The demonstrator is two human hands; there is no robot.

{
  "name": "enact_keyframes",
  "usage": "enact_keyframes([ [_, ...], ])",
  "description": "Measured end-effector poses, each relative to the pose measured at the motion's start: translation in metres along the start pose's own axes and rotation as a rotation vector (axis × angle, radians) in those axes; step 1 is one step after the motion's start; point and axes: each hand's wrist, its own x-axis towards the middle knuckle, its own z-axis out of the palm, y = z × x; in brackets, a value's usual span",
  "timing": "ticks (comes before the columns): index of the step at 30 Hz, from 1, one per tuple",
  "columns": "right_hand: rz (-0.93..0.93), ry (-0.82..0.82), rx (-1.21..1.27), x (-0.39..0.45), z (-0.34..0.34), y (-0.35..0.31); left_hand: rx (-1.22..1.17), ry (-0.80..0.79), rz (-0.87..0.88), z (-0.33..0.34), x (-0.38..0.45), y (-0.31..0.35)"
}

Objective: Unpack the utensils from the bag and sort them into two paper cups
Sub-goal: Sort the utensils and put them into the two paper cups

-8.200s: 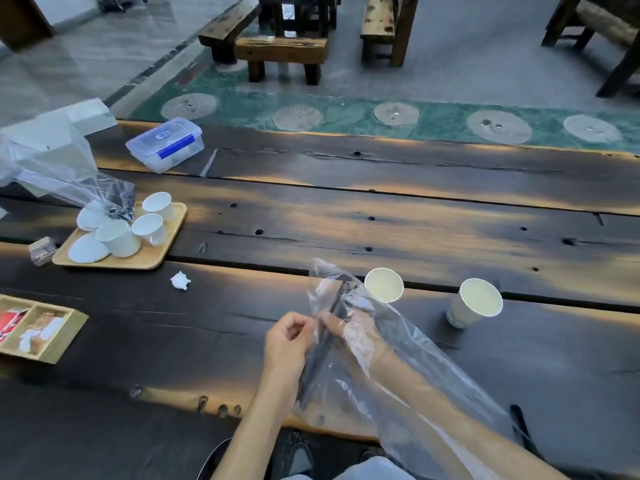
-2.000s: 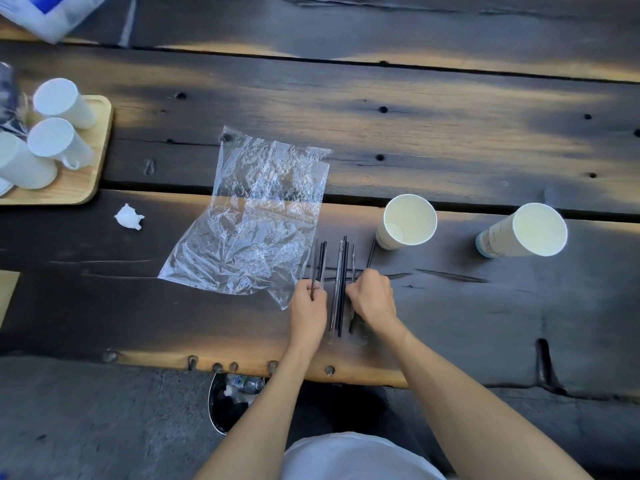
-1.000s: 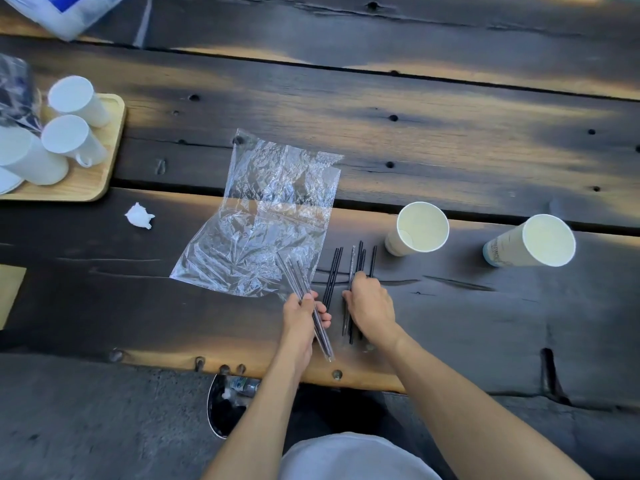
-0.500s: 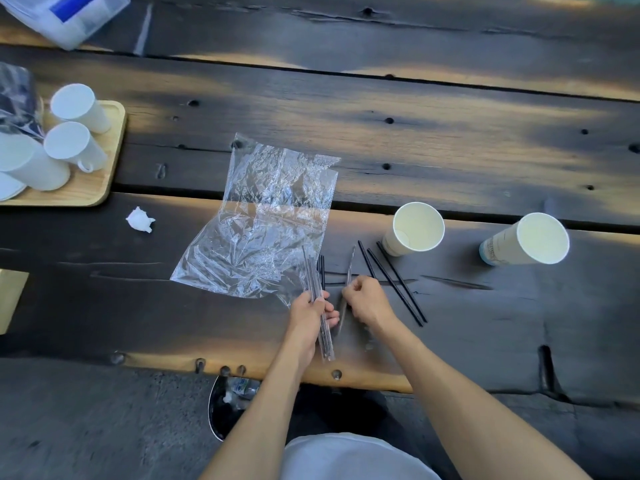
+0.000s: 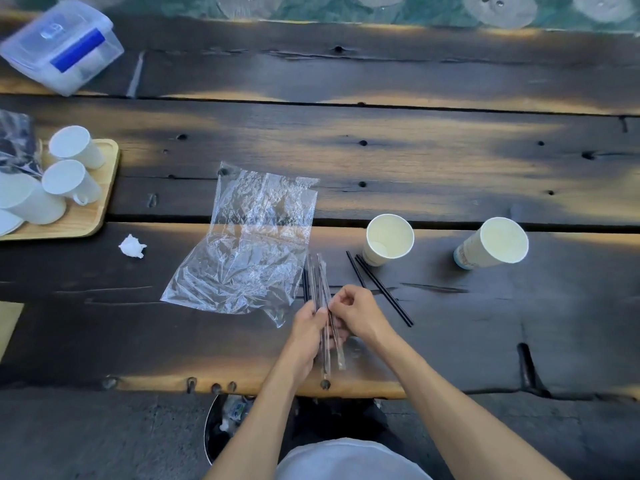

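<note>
Holding a small bundle of wrapped sticks (image 5: 323,306), the left hand (image 5: 306,329) is closed around them close to the near edge of the dark wooden table (image 5: 415,161). The right hand (image 5: 358,313) meets it from the right side, its fingertips (image 5: 334,303) pinching the same bundle near the middle. The wrapped ends stick out beyond both hands, the far ends touching the edge of the bag and the near ends almost at the table edge.

Just to the right of the right hand, two bare black sticks (image 5: 381,289) lie loose on the wood, slanted, their far ends beside the nearer paper cup (image 5: 388,240). This cup stands upright and open. Further right, well apart from it, the second paper cup (image 5: 491,244) stands also upright. Between the two cups the wood is bare, and to the right of the loose sticks too.

Left and beyond the left hand lies the clear plastic bag (image 5: 256,240), flat and wrinkled. Past the bag to the left is a small white paper ball (image 5: 132,246). Further left, at the frame edge, a wooden tray (image 5: 93,216) carries white mugs (image 5: 71,181). At the far left corner sits a clear plastic box (image 5: 62,46) with a blue part on the lid. A long gap between planks runs across beyond the cups.
</note>
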Motion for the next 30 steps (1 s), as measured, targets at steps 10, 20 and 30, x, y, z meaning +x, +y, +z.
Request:
enact_keyframes([
  [10, -0.095, -0.325, 0.455, -0.028, -0.064, -0.011, -0.071, -0.370, -0.036, 0.030, -0.022, 0.003],
  [20, -0.195, -0.006, 0.640, -0.061, -0.115, 0.000, -0.014, -0.287, -0.016, 0.079, -0.030, -0.008],
  [30, -0.167, 0.059, 0.586, -0.085, -0.168, 0.015, 0.134, -0.257, 0.035, 0.125, -0.021, -0.015],
])
